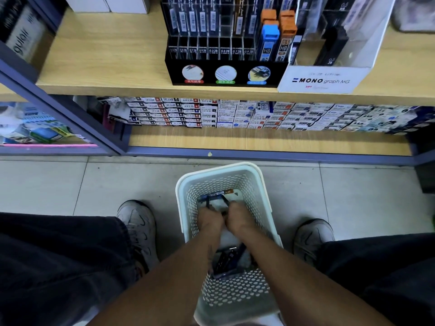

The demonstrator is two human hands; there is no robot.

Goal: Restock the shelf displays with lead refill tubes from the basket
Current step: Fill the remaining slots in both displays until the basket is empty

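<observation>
Both hands are down inside the pale perforated basket [226, 171] on the floor between the person's feet; the left hand [210, 219] and right hand [238, 217] sit close together, fingers curled on dark lead refill tubes [215, 199] at the basket's far end, though which hand holds which tube I cannot tell. More tubes [227, 260] lie nearer, between the forearms. This looks like the gathering step. Next, a handful must be lifted out and raised to the black slotted display [226, 74] on the upper shelf [106, 74], matching each tube to a labelled slot
</observation>
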